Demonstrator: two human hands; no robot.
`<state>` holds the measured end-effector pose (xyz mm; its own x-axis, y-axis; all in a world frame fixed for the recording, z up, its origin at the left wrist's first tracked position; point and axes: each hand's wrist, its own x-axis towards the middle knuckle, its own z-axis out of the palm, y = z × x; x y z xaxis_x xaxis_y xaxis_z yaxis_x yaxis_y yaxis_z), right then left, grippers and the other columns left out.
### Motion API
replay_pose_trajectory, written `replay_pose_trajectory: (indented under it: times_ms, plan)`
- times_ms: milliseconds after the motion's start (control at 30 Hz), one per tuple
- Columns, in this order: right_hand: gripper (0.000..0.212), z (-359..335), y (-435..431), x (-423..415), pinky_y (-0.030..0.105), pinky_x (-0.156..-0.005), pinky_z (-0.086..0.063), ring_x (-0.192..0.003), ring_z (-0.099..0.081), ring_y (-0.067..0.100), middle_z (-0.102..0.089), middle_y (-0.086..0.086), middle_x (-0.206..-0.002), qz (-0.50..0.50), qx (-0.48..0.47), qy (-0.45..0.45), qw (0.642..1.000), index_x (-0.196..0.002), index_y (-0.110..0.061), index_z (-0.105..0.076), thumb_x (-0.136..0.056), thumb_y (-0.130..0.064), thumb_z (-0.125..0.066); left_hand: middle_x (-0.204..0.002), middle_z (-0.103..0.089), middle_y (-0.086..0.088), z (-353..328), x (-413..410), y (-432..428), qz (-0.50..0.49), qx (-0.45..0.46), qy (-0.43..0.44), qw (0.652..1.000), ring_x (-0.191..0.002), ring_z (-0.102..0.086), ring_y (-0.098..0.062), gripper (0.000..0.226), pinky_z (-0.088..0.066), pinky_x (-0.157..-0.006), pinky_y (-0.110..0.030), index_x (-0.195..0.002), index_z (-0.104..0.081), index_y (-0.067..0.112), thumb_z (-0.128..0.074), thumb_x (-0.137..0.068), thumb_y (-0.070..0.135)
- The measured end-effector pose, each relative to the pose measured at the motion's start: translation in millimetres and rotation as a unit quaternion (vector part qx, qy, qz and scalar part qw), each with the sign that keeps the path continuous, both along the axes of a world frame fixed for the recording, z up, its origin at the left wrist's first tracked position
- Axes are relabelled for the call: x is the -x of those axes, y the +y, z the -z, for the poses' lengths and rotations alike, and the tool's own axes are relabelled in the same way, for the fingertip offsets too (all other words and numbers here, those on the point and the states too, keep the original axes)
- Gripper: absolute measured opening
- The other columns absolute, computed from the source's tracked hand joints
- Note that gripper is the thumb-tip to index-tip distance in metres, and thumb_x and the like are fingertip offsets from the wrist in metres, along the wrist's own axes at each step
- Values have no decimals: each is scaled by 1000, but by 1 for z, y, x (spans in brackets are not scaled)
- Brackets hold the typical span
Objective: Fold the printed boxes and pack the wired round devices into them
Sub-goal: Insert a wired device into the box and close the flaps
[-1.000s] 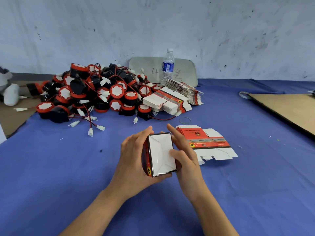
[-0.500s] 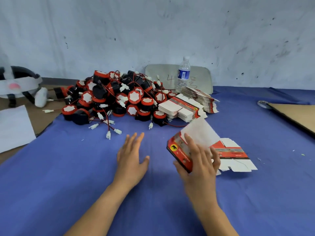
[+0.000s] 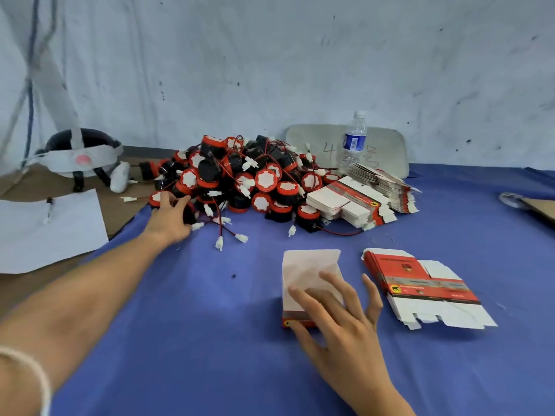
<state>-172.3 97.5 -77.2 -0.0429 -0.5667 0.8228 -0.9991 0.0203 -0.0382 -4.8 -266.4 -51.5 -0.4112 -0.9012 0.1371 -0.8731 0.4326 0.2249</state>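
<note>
Now the left hand (image 3: 171, 217) reaches to the far left edge of the table (image 3: 210, 340), fingers curled over one round device (image 3: 157, 200) at the left fringe of the pile (image 3: 264, 178). The right hand (image 3: 339, 322) lies with fingers spread and fairly straight on the folded box (image 3: 303, 268), which sits near the middle of the table with its white flap raised toward the far edge, just left of a stack of flat boxes (image 3: 420, 283). The device looks like hard plastic, probably light and sturdy, but its thin red wires and white plugs (image 3: 241, 238) are tangled with its neighbours, so it likely handles best when gripped round the body and lifted slowly, not dragged by the lead. The box is thin card, which should be very light and easy to crush or tip. Holding it by its side walls near the corners seems the safest hold while the device goes in through the open end.
</note>
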Motion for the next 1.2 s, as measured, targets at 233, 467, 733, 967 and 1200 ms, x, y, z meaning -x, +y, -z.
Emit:
replay_pose_trajectory:
  times_ms: [233,467,733,967,1200]
  plan:
    - [25,-6,2,2,49,-107,-26,-119,-50,17,-68,-5,-102,0,61,-90,994,-109,-20,-65,-87,-28,-57,-111,-48,-16,-9,-4,27,-22,44,241,969,-89,-52,-32,52,-41,-65,-36,-108,-37,10,-77,-77,22]
    - [43,-11,5,4,42,-102,-29,-117,-44,4,-64,-15,-100,-14,107,-256,961,-131,-24,-45,-90,-35,-53,-108,-59,5,-65,28,172,206,2,607,767,-65,-63,-20,66,-53,-55,-24,-124,-44,45,-69,-78,5]
    - [62,-16,18,3,43,-108,-32,-133,-44,17,-57,-3,-134,-96,162,-392,901,-150,-41,-13,-95,-50,-40,-128,-38,2,-28,66,271,435,105,378,810,-119,-42,-9,34,-39,-95,-36,-131,-42,25,-33,-102,41]
    - [54,-25,16,18,16,-103,-32,-129,-45,1,-51,-36,-130,-99,247,-562,783,-147,-49,-12,-101,-35,-36,-133,-35,23,-1,66,255,396,146,293,858,-128,-34,-9,55,-9,-115,-55,-144,-22,41,-38,-95,59]
    - [52,-26,11,22,37,-100,-44,-105,-67,23,-63,7,-126,-152,164,-671,707,-140,-56,-24,-100,-31,-45,-140,-31,34,0,64,247,377,-52,360,851,-139,-26,-2,74,-39,-107,-28,-140,-15,62,-61,-88,36]
